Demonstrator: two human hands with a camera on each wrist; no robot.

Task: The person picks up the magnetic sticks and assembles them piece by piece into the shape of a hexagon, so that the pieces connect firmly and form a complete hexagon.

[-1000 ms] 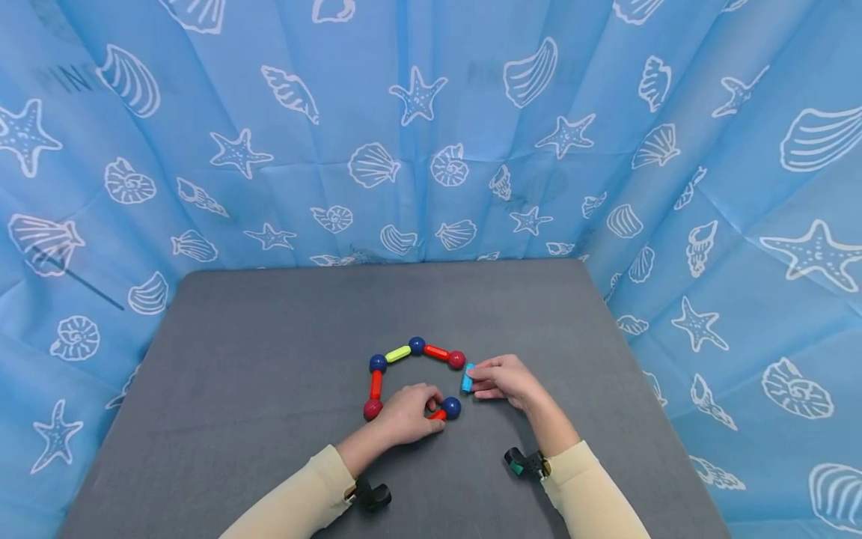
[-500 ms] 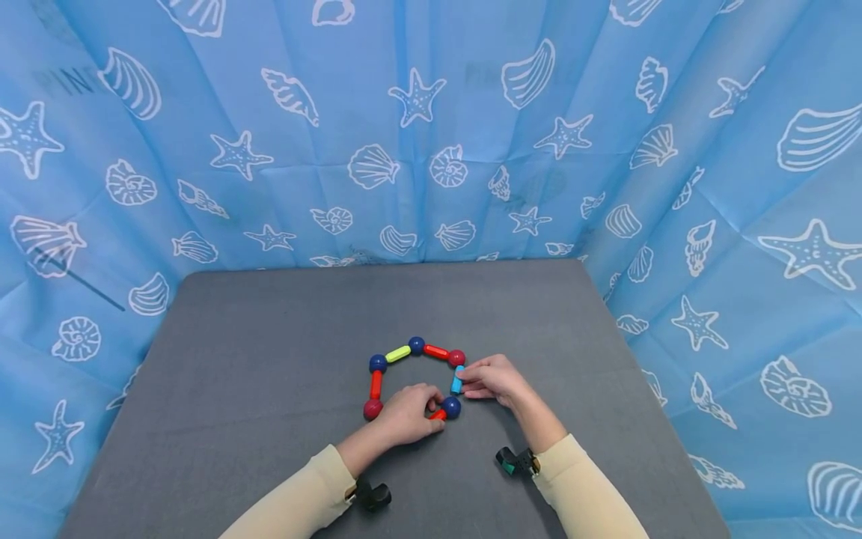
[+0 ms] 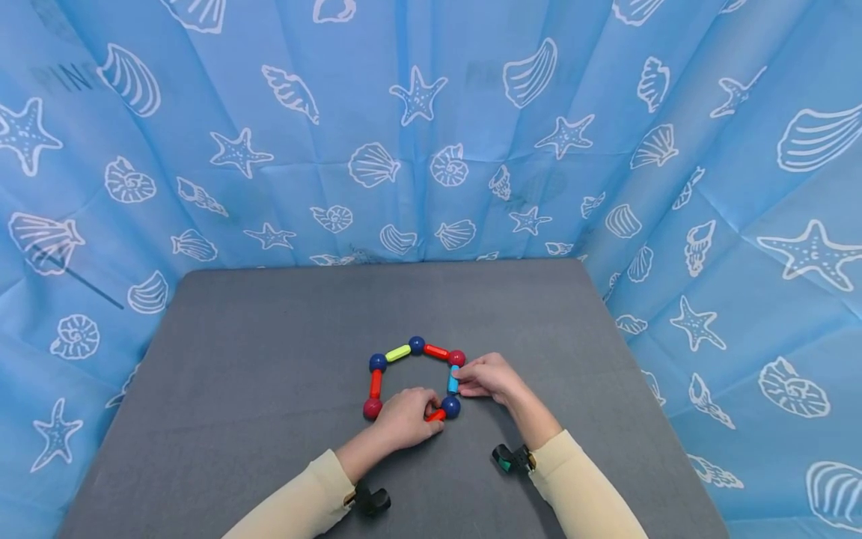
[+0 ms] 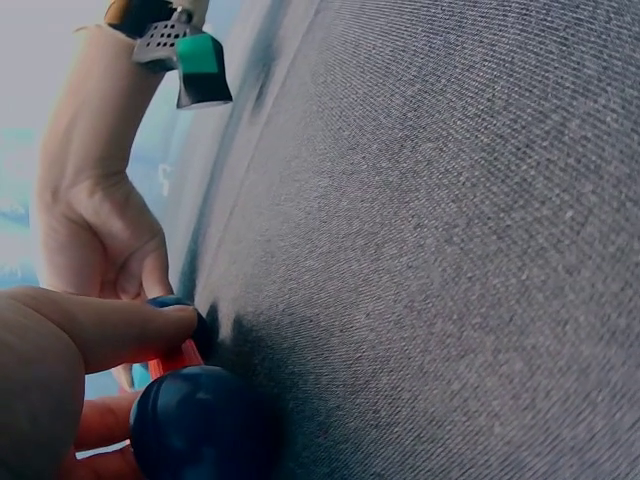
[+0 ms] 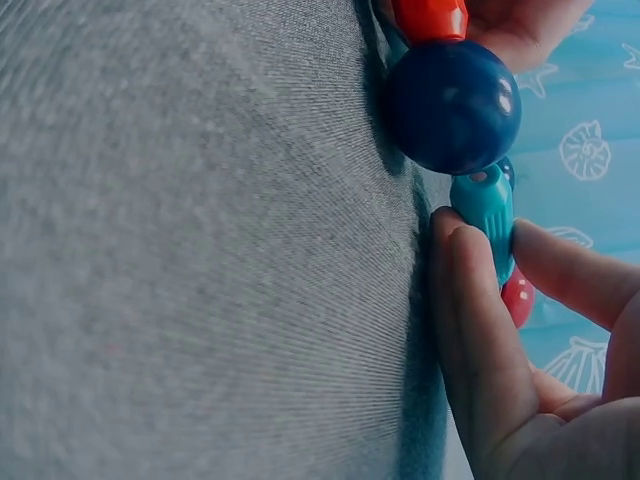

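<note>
My left hand [image 3: 405,418] pinches a red magnetic stick [image 3: 436,415], whose far end meets a dark blue ball [image 3: 450,406]. In the left wrist view, another dark blue ball [image 4: 200,425] sits at that stick's near end; the hand covers it in the head view. Between thumb and fingers, my right hand [image 3: 491,376] holds a light blue stick [image 5: 485,215]. It lies between the blue ball and a red ball [image 3: 456,358], its near end at or touching the blue ball.
The ring continues with a red stick [image 3: 436,352], blue ball [image 3: 417,345], yellow-green stick [image 3: 398,354], blue ball [image 3: 378,362], red stick [image 3: 376,385] and red ball [image 3: 373,408]. Grey cloth covers the table [image 3: 283,337]; a shell-print curtain [image 3: 404,187] hangs behind.
My right hand has moved left with the light blue stick, bringing it from outside the ring into the gap between the red and blue balls. My left hand has stayed nearly still.
</note>
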